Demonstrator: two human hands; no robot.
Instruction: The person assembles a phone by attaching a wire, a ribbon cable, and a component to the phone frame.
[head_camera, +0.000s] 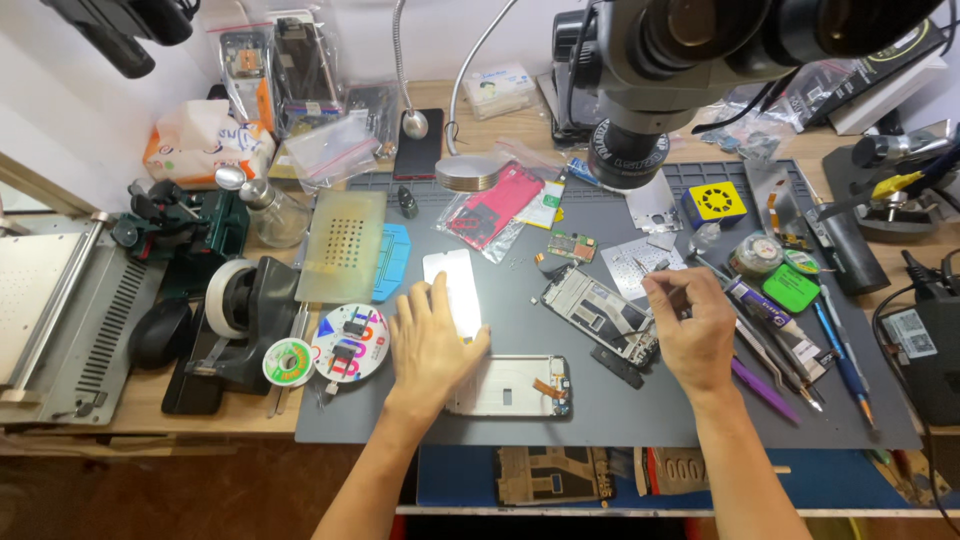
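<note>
The left hand (432, 345) is laid flat and open, palm down, on the near phone frame (515, 386), whose silvery shell reaches out from under the palm toward the right hand. Nothing is clasped; the fingers are spread, and their tips rest on the lower edge of a bright white glass panel (455, 288) that lies just beyond them on the grey work mat (600, 420).

The right hand (692, 335) is held loosely curled, and thin tweezers (650, 268) are pinched between thumb and forefinger, the points directed away from the wrist. Just to the left of this grip, between the two hands, an opened phone chassis (598, 312) is seen lying at a slant, touching the mat; a dark strip (617, 366) lies beside its near corner. To the right of the grip a tube of paste (775, 325) and several pens and picks (790, 385) are spread out.

Left of the left hand, a tape dispenser (245, 320) and a round coloured disc (350, 343) are placed near the mat's edge. Farther beyond the right hand's grip, a perforated metal stencil (632, 262) and a small green circuit board (571, 246) are found, and past them the microscope head (640, 100) hangs above the mat. Well beyond the left fingers a red phone cover in a clear bag (495, 205) is set.
</note>
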